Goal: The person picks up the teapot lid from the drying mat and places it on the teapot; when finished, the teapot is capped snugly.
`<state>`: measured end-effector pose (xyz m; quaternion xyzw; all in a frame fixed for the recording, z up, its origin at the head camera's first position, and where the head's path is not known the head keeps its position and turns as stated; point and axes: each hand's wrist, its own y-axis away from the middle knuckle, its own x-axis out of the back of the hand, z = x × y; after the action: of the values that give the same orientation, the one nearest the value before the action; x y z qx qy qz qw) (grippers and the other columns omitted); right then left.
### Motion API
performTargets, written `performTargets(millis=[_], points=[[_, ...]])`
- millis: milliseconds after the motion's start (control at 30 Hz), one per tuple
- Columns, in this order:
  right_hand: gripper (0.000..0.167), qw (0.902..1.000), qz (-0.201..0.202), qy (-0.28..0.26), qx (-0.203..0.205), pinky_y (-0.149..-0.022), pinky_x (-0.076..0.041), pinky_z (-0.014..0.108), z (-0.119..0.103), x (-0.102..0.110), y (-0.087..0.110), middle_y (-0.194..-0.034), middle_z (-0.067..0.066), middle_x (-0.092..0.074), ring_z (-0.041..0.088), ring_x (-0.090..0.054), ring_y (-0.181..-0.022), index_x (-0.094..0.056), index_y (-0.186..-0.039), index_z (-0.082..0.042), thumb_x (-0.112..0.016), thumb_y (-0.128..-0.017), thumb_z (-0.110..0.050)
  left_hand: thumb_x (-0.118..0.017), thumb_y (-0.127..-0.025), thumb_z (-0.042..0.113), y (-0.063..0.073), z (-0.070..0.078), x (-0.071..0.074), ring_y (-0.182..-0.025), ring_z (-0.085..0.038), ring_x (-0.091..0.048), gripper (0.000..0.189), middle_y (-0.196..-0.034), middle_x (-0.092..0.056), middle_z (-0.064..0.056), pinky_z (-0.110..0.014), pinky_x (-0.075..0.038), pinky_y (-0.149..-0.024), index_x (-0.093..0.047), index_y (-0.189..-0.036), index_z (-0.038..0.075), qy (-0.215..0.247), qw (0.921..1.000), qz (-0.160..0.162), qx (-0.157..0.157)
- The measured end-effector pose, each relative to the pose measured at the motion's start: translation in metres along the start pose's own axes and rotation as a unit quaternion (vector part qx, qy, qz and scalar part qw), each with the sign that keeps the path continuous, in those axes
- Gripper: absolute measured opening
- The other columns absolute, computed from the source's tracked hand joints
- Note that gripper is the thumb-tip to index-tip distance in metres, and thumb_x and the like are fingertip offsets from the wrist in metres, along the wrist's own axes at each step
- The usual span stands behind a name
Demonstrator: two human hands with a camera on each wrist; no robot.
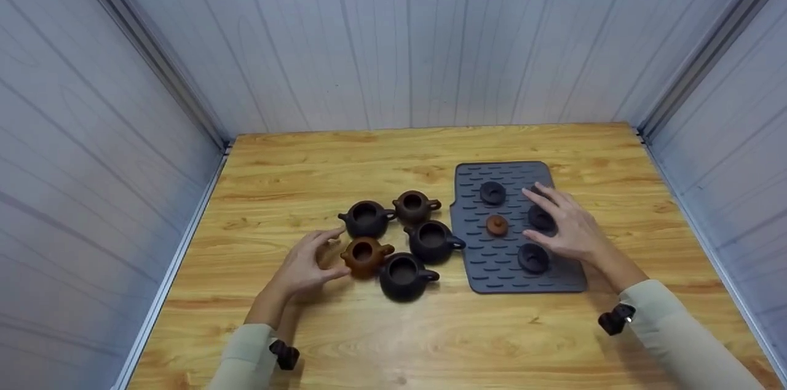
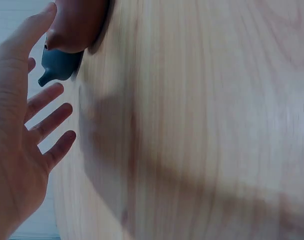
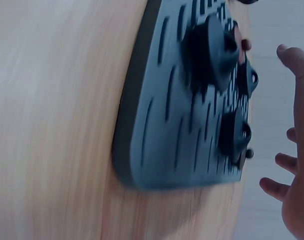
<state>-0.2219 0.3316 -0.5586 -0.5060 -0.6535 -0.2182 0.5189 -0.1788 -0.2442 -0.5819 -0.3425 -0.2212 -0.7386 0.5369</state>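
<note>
My left hand (image 1: 305,264) is held with thumb and fingers apart at the left side of a reddish-brown teapot (image 1: 364,262), holding nothing. In the left wrist view this teapot (image 2: 81,25) shows its spout, with a dark teapot (image 2: 62,64) behind it. My right hand (image 1: 572,227) hovers with spread fingers over the right part of a grey ribbed mat (image 1: 492,276); it holds nothing. Below and beside it lie a dark lid (image 1: 541,219) with a ring-shaped knob and another dark lid (image 1: 533,259). A further lid is partly hidden behind the fingers.
Lidless pots cluster mid-table: dark teapots (image 1: 365,218), (image 1: 403,282) would crowd the brown one, with another dark teapot (image 1: 432,242) and a small brown teapot (image 1: 414,208) beside them. An orange-brown lid (image 1: 497,225) and a dark lid (image 1: 493,193) lie on the mat. Pale panels (image 1: 393,39) enclose the table.
</note>
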Motion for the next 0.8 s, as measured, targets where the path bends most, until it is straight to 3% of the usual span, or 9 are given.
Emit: performTargets(millis=[167, 500, 633, 733, 800], points=[[0.083, 0.9978, 0.001, -0.066, -0.012, -0.116, -0.044, 0.084, -0.009, -0.008, -0.009, -0.172, 0.028, -0.049, 0.059, -0.047, -0.155, -0.05, -0.171, -0.015, -0.088, -0.098, -0.028, -0.096, -0.092, 0.033, -0.001, -0.001, -0.007, -0.131, -0.041, -0.072, 0.08, -0.146, -0.073, -0.02, -0.064, -0.057, -0.114, -0.062, -0.16, 0.008, 0.076, 0.9971, -0.007, 0.003], [0.07, 0.9879, 0.042, -0.149, -0.009, -0.118, -0.047, 0.075, -0.018, -0.023, -0.019, -0.16, 0.027, -0.06, 0.052, -0.056, -0.148, -0.06, -0.162, -0.004, -0.088, -0.098, -0.012, -0.095, -0.092, 0.019, -0.008, 0.002, -0.017, -0.121, -0.038, -0.077, 0.076, -0.15, -0.07, -0.025, -0.047, -0.062, -0.106, -0.062, -0.159, 0.005, 0.144, 0.9893, -0.02, -0.017], [0.063, 0.9875, 0.041, -0.152, -0.013, -0.099, -0.062, 0.056, -0.021, -0.028, -0.022, -0.155, 0.027, -0.063, 0.05, -0.066, -0.134, -0.064, -0.157, -0.002, -0.087, -0.099, -0.009, -0.095, -0.092, 0.02, -0.01, 0.003, -0.02, -0.129, -0.038, -0.073, 0.076, -0.152, -0.07, -0.023, -0.037, -0.06, -0.105, -0.062, -0.16, 0.008, 0.162, 0.9864, -0.026, -0.006], [0.059, 0.9875, 0.027, -0.154, -0.023, -0.083, -0.064, 0.04, -0.022, -0.032, -0.024, -0.153, 0.026, -0.064, 0.047, -0.07, -0.125, -0.066, -0.155, -0.003, -0.086, -0.1, -0.01, -0.096, -0.092, 0.019, -0.012, 0.002, -0.022, -0.135, -0.039, -0.071, 0.073, -0.15, -0.072, -0.02, -0.031, -0.057, -0.106, -0.065, -0.158, 0.009, 0.175, 0.9843, -0.024, 0.007], [0.056, 0.9857, 0.018, -0.165, -0.031, -0.082, -0.064, 0.035, -0.022, -0.035, -0.025, -0.153, 0.025, -0.065, 0.045, -0.072, -0.122, -0.067, -0.154, -0.004, -0.085, -0.101, -0.011, -0.096, -0.091, 0.017, -0.014, 0.001, -0.024, -0.136, -0.038, -0.07, 0.071, -0.15, -0.072, -0.02, -0.027, -0.056, -0.105, -0.067, -0.156, 0.008, 0.183, 0.9828, -0.023, 0.012]])
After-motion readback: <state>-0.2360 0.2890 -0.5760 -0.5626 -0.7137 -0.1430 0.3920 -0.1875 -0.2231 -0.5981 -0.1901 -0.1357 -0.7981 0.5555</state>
